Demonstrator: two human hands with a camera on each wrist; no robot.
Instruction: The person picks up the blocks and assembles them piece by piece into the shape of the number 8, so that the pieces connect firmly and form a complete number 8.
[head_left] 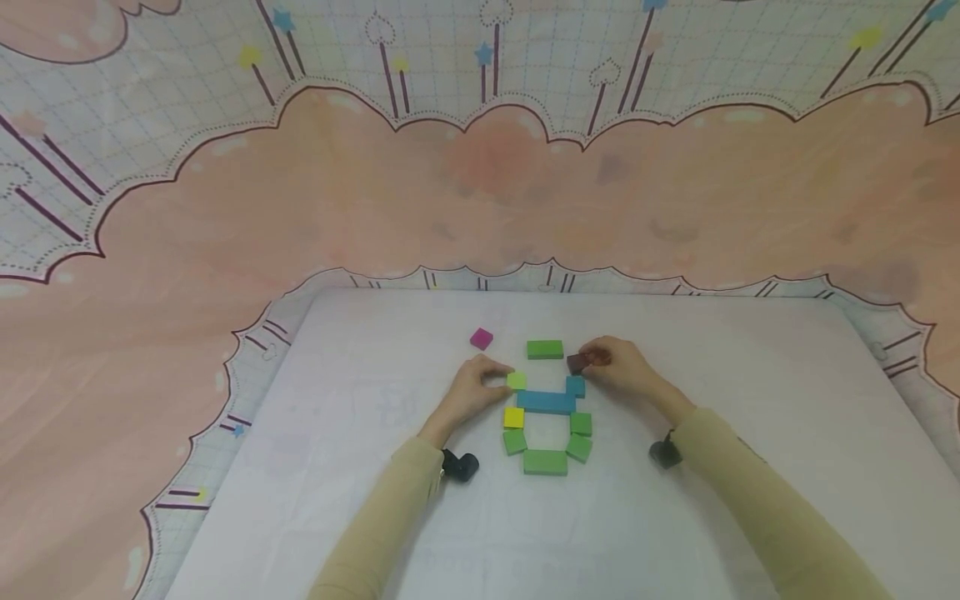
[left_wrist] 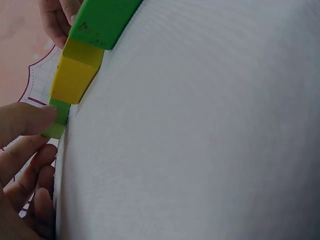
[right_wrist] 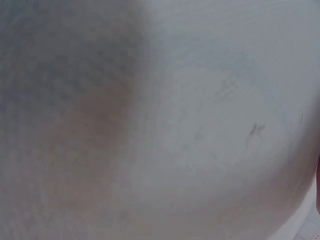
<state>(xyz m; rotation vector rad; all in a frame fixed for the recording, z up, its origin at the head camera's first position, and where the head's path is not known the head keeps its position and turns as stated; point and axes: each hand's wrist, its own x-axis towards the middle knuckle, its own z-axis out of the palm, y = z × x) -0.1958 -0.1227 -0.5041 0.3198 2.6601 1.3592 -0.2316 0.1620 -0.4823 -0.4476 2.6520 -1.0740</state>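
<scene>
In the head view my left hand (head_left: 471,390) pinches a light green block (head_left: 516,381) between thumb and forefinger, at the upper left of an outline of blocks. The left wrist view shows the same thumb (left_wrist: 37,117) and fingertips on that green block (left_wrist: 61,112), just beyond a yellow block (left_wrist: 75,77). My right hand (head_left: 633,371) holds a dark brown block (head_left: 576,363) above a small blue block (head_left: 575,386). A long blue block (head_left: 546,402) spans the middle. The right wrist view takes in mostly white tabletop; the brown block is out of its sight.
Below the blue bar, the yellow block (head_left: 513,418) and several green blocks form a rounded outline, with a long green block (head_left: 545,462) at its bottom. Another green block (head_left: 544,350) lies at the top. A magenta block (head_left: 482,338) sits apart on the white table (head_left: 360,350).
</scene>
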